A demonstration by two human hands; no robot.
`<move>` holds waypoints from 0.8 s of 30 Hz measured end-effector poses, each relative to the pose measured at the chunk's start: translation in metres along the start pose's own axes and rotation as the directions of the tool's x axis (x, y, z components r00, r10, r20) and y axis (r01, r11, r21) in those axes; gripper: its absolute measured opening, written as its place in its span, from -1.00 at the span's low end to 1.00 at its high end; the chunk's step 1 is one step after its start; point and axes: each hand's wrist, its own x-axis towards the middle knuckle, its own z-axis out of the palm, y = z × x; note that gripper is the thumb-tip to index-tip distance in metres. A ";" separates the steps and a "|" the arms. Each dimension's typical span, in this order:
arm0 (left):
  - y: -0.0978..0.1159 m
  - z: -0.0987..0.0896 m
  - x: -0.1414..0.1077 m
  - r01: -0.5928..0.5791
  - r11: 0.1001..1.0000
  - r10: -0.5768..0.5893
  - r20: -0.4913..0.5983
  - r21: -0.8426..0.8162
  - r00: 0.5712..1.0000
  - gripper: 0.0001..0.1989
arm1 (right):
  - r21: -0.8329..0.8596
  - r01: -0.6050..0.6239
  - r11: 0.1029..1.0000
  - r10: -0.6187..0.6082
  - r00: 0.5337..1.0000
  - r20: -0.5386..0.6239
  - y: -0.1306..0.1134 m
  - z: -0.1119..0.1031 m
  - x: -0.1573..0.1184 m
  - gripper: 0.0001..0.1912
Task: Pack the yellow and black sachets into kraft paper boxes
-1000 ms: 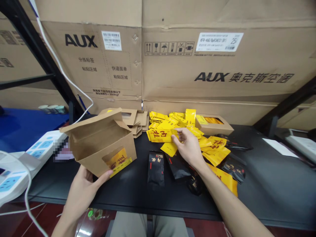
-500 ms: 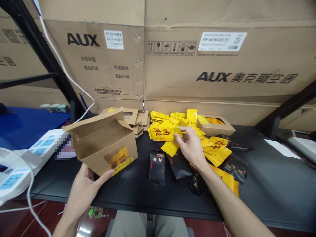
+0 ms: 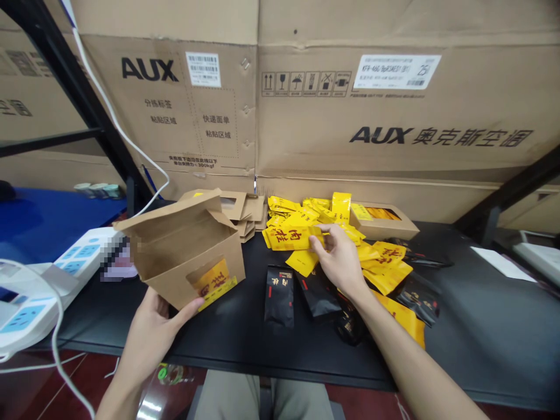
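My left hand (image 3: pixel 164 329) grips the lower edge of an open brown cardboard box (image 3: pixel 175 265), tilted with its lid raised. Through the box's window a yellow packet (image 3: pixel 214 277) with red writing shows. Between thumb and fingers, my right hand (image 3: pixel 339 256) pinches a yellow packet with dark red characters (image 3: pixel 286 238), held level just above the pile. Behind it lies a heap of yellow packets (image 3: pixel 301 217). A black packet (image 3: pixel 279 297) lies flat between the hands, and another black packet (image 3: pixel 318 297) is partly under my right hand. More yellow packets (image 3: pixel 389 268) spread beside my right wrist.
Behind the heap stands a windowed box with yellow packets inside (image 3: pixel 382 219). Folded brown boxes (image 3: pixel 249 213) are stacked at the back. A white power strip (image 3: pixel 83 254) with a cable lies at the left. Large cartons (image 3: pixel 306 128) wall off the back of the black table (image 3: pixel 210 350).
Almost nothing differs. The whole view has shifted slightly; both hands keep the same hold on the box and the yellow packet.
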 end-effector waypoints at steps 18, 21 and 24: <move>-0.012 -0.003 0.004 0.002 1.000 -0.001 0.033 -0.009 0.999 -0.36 | 0.002 0.040 0.999 -0.040 0.999 0.000 -0.002 0.000 0.000 -0.72; -0.014 -0.003 0.005 -0.005 1.000 0.005 0.037 -0.002 0.999 -0.35 | -0.003 0.061 0.998 -0.061 0.998 -0.005 -0.002 0.000 0.000 -0.74; -0.012 -0.003 0.005 -0.015 1.000 0.015 0.033 0.000 0.999 -0.33 | -0.017 0.094 0.995 -0.095 0.995 -0.012 -0.002 0.000 -0.001 -0.78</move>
